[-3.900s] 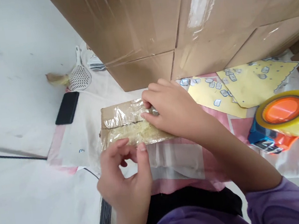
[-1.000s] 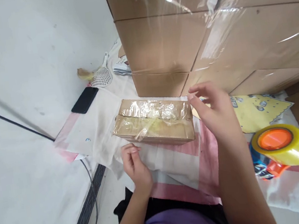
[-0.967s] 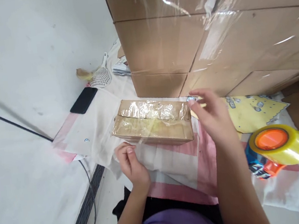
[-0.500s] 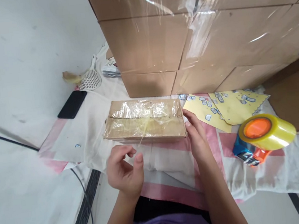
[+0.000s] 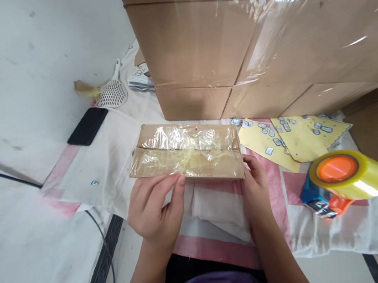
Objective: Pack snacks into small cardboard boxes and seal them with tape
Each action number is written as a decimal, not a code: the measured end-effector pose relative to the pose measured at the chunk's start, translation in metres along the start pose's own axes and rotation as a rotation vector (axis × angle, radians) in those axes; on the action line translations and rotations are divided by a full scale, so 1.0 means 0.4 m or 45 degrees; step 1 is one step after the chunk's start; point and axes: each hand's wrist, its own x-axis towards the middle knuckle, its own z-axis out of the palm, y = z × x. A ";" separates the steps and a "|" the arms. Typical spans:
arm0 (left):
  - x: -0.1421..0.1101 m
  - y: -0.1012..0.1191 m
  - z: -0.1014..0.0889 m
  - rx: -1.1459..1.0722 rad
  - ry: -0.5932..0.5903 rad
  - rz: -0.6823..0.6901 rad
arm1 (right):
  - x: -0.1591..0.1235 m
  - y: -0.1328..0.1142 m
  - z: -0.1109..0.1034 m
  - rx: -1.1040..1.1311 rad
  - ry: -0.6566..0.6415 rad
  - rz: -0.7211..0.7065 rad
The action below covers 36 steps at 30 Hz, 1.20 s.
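the fingers (image 5: 179,193) of the left hand (image 5: 156,210) are drawn together at thumb and forefinger, their tips at the near long edge of the small cardboard box (image 5: 194,160), a little left of that edge's middle; whether a bit of tape is caught between them i cannot tell. the box lies just beyond those tips, its long axis running left to right, the right end slightly nearer. the right hand (image 5: 258,192) is at that end, fingers curled by the near right corner; how firmly they grip is hidden. so the left hand is nearer the middle seam, the right hand nearer the end. clear tape (image 5: 178,136) covers the top; the yellow tape roll (image 5: 369,177) sits well apart to the right.
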 end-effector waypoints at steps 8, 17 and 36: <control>-0.010 0.062 -0.036 -0.013 -0.065 -0.593 | -0.009 -0.002 0.019 0.005 -0.059 0.009; -0.098 0.045 0.012 -0.932 -0.245 -1.250 | -0.015 -0.001 0.014 -0.070 -0.092 -0.059; -0.166 -0.022 0.084 -0.459 -0.212 -1.195 | -0.039 0.006 0.011 -0.124 -0.309 -0.032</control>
